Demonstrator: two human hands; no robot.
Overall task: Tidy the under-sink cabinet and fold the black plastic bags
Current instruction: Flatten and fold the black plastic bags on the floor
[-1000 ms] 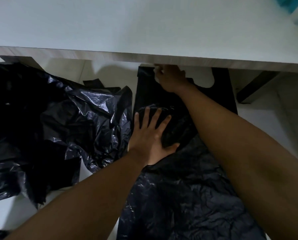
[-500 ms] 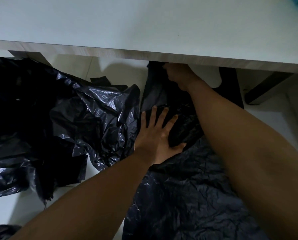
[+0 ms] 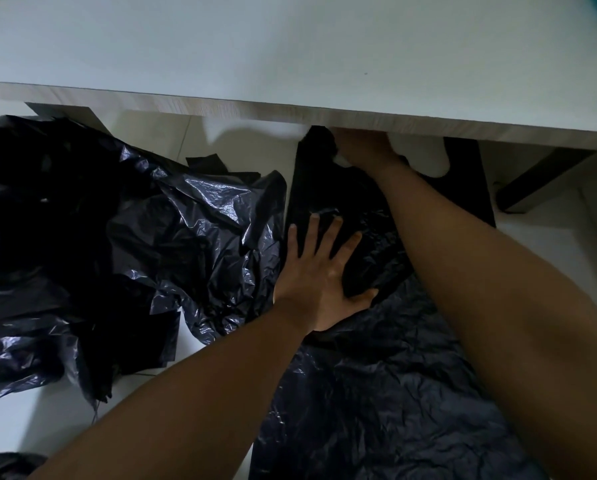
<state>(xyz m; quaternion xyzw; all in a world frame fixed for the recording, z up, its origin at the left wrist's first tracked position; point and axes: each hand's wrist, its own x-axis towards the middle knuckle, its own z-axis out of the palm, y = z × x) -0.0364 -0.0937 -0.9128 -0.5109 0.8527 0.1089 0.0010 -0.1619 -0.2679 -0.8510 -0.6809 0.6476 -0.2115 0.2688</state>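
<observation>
Nearest, a flat black plastic bag [image 3: 376,393] lies spread on the white tiled floor [image 3: 30,420], its crinkled body running away from the viewer toward the desk. Both bare forearms reach out over it. The left hand [image 3: 319,278] presses palm-down on the bag's middle, with its fingers [image 3: 335,237] straight and spread wide and the thumb out to the side; it holds nothing. To the left, touching the flat bag's edge beside that hand, a pile of crumpled black bags [image 3: 117,237] sits in a glossy heap on the floor. A further scrap of black plastic [image 3: 6,465] shows at the lower left corner.

Farther on, the bag's two handle loops lie at the desk's edge. The right hand [image 3: 362,147] is at the left loop [image 3: 316,147], which is bunched against it. Its fingers are hidden under the desk [image 3: 290,46], so I cannot tell whether they grip. The right loop [image 3: 463,168] lies flat. Beyond it stands a dark desk leg [image 3: 539,178].
</observation>
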